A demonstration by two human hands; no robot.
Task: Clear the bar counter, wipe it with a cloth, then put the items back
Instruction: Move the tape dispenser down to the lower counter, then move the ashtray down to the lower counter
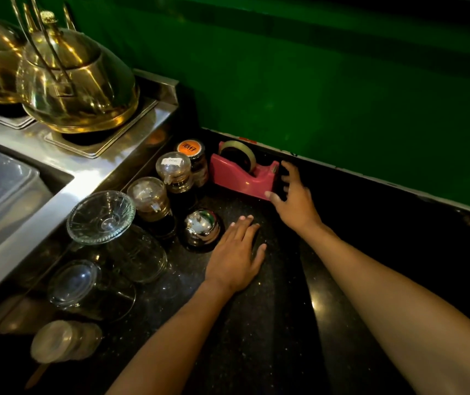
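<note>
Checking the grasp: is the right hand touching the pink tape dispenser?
Touching. The head view shows the right hand with thumb and fingers wrapped round the cutter end of the pink tape dispenser.

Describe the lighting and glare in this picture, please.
Head view: dim overall, the black counter nearly swallowing detail; strong golden glare on the brass kettle; a bright highlight on the call bell; wide-angle bending at the edges; the nearest glasses look soft.
</note>
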